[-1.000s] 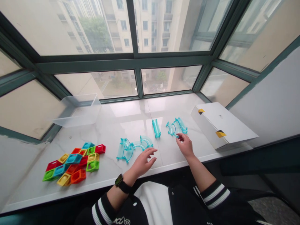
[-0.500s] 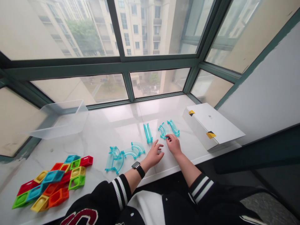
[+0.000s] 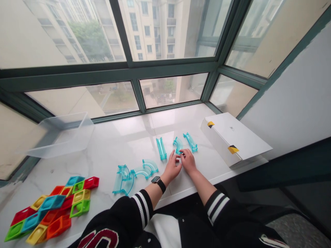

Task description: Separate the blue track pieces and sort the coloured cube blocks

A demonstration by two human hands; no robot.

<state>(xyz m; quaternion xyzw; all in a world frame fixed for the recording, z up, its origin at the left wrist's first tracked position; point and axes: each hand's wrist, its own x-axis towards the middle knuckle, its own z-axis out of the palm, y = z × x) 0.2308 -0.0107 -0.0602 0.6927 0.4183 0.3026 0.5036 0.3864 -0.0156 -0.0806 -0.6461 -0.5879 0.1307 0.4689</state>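
Note:
Translucent teal plastic track pieces lie on the white marble-patterned surface. At the lower end of a curved track piece [image 3: 177, 143], the fingers of my right hand [image 3: 188, 161] are closed in a pinch on it. My left hand [image 3: 172, 168], with a dark watch on its wrist, is just beside the right fingertips, its fingers slightly bent and apart; I see nothing held in it. A straight track piece [image 3: 161, 148] lies above and left of my left hand. Another straight track piece [image 3: 190, 142] is beyond my right hand. Several joined track pieces [image 3: 133, 174] lie to the left.
Colourful interlocking plastic blocks [image 3: 55, 206] cover the lower left. A clear plastic bin [image 3: 64, 137] stands at the back left. On the right is a white box [image 3: 235, 137] with yellow-and-black tabs. Windows [image 3: 173, 89] border the far side, and the surface's front edge [image 3: 207, 184] is near my forearms.
My left hand has moved in closer to the right hand and the curved track piece. My right hand has shifted slightly left and down in view. The view has tilted a little.

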